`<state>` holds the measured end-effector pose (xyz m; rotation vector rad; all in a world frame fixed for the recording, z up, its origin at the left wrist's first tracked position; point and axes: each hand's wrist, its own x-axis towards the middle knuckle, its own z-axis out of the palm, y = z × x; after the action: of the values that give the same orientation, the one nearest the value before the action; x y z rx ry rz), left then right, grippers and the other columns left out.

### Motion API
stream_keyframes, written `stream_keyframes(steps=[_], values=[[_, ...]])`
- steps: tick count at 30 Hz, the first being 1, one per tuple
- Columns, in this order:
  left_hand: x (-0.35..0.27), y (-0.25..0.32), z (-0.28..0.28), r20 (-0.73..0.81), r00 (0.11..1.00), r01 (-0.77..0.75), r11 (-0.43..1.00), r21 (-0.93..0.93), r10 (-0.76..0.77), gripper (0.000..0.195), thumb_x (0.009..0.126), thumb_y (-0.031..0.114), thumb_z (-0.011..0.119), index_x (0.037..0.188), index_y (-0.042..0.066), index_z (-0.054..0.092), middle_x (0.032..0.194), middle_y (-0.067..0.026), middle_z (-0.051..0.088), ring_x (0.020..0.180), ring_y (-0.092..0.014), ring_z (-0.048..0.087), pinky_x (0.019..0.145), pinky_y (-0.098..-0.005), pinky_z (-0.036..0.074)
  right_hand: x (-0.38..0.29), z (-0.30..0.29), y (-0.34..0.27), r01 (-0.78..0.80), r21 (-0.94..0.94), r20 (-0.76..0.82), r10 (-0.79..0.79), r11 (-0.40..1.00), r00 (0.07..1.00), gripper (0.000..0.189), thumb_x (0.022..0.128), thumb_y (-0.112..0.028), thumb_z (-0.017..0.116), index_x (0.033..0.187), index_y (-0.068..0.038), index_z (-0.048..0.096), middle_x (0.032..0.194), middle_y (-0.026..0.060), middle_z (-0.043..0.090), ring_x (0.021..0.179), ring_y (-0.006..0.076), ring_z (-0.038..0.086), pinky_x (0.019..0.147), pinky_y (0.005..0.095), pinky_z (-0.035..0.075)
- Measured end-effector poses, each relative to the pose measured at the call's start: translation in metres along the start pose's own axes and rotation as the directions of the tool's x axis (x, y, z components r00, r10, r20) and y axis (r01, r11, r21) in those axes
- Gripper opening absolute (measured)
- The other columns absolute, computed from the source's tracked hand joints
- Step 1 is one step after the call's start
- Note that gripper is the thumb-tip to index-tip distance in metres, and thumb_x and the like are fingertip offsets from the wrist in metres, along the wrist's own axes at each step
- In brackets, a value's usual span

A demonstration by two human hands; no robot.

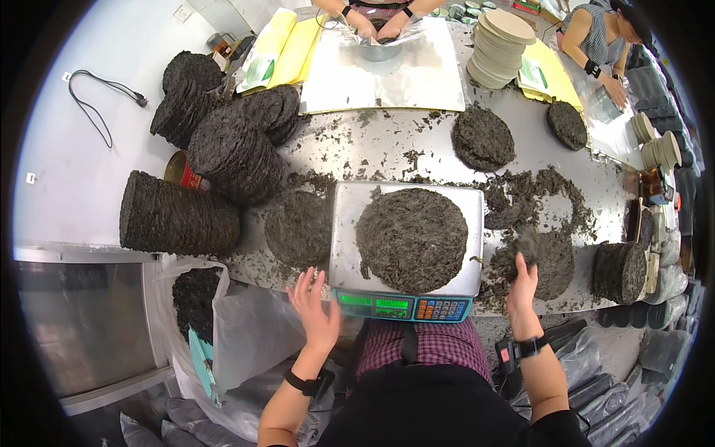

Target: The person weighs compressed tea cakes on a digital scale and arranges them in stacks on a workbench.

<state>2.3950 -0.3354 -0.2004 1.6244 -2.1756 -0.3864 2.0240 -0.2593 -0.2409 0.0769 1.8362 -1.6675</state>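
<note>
A digital weighing scale point(346, 234) with a steel pan stands before me, its green display lit. On the pan lies a flat round cake of dried seaweed point(413, 240). My left hand point(317, 310) is beside the scale's front left corner, fingers apart and holding nothing. Just behind it, another round seaweed cake point(299, 229) lies on the table. To the right of the scale, my right hand point(522, 293) grips a loose clump of seaweed point(522, 251), blurred by motion. That clump is above a further seaweed cake point(556, 268).
Stacks of seaweed cakes point(179, 215) stand at the left around a red tin point(181, 170). A plastic bag of seaweed point(195, 302) hangs below them. Loose scraps point(558, 184) litter the steel table point(357, 137). Co-workers' hands point(377, 28) work across the table, near stacked pale discs point(497, 56).
</note>
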Motion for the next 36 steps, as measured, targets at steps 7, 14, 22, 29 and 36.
stream_keyframes(steps=[7,14,22,29,36], values=[[0.033,0.025,0.016,0.040,0.990,-0.132,0.984,-0.120,0.138,0.055,0.075,0.009,0.056,0.128,0.009,0.041,0.133,-0.0104,0.037,0.127,-0.029,0.029,0.106,-0.0507,0.005,-0.056,0.075,-0.025,0.239,-0.293,0.629,-0.002,0.926,0.777,0.044,0.081,-0.016,0.065,0.117,0.000,0.044,0.099,0.0057,0.054,0.090,0.0129,0.051,0.080,0.0248,0.041],[0.051,0.031,0.037,0.168,0.971,-0.142,0.978,-0.154,0.168,0.057,0.076,0.013,0.056,0.130,0.007,0.038,0.129,-0.0115,0.043,0.124,-0.029,0.034,0.106,-0.0519,0.001,-0.025,0.040,-0.013,0.199,-0.330,0.509,-0.004,0.923,0.861,0.046,0.082,-0.015,0.062,0.122,-0.001,0.043,0.115,0.0111,0.047,0.109,0.0183,0.043,0.092,0.0311,0.036],[0.077,0.102,0.074,0.320,0.907,-0.133,0.908,-0.397,0.273,0.054,0.077,0.012,0.055,0.128,0.007,0.039,0.127,-0.0128,0.045,0.121,-0.027,0.038,0.106,-0.0543,0.005,0.042,0.011,-0.030,-0.181,-0.211,0.246,0.232,0.960,0.941,0.068,0.087,-0.016,0.056,0.138,0.003,0.014,0.132,0.0145,0.039,0.121,0.0232,0.039,0.101,0.0349,0.029],[0.113,0.016,0.057,0.025,0.999,0.026,0.964,-0.264,-0.020,0.051,0.077,0.004,0.052,0.127,0.003,0.040,0.129,-0.0147,0.041,0.123,-0.031,0.034,0.105,-0.0452,0.017,0.169,0.024,-0.086,0.046,0.541,0.046,-0.084,0.840,0.995,0.028,0.090,-0.010,0.047,0.116,0.000,0.043,0.116,0.0122,0.051,0.103,0.0259,0.052,0.087,0.0417,0.044],[0.109,-0.154,0.087,-0.385,0.848,0.432,0.896,0.100,-0.365,0.065,0.076,0.021,0.066,0.131,0.006,0.035,0.128,-0.0206,0.038,0.117,-0.037,0.036,0.099,-0.0441,0.030,0.263,0.019,-0.081,0.012,0.304,0.043,-0.027,0.953,0.999,0.048,0.087,-0.021,0.057,0.124,0.004,0.041,0.124,0.0176,0.045,0.117,0.0308,0.042,0.101,0.0354,0.033]])
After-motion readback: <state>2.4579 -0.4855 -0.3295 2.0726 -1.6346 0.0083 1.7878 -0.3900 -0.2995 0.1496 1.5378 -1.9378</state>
